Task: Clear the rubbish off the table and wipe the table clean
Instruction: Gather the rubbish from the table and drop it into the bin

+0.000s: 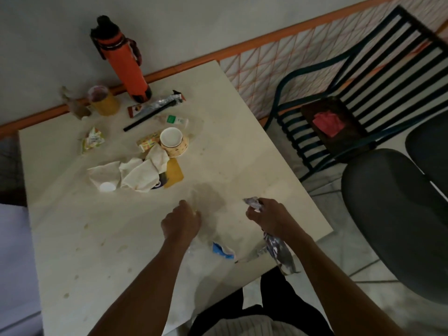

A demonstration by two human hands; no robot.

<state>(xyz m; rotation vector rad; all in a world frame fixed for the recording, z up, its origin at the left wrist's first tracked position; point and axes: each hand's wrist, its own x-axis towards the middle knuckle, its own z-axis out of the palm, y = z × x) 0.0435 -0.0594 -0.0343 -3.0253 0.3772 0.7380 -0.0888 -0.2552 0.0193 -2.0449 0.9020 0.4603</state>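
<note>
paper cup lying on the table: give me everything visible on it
The paper cup lies tipped on its side near the middle of the table, its open mouth turned up toward the camera. The inside is white and looks empty; the outer wall is tan with small dark printed marks. It keeps its round shape, uncrushed. A crumpled white tissue touches its lower left side, a yellow printed carton lies against its left, and clear plastic wrapping sits just behind it. Neither hand touches it.
</note>
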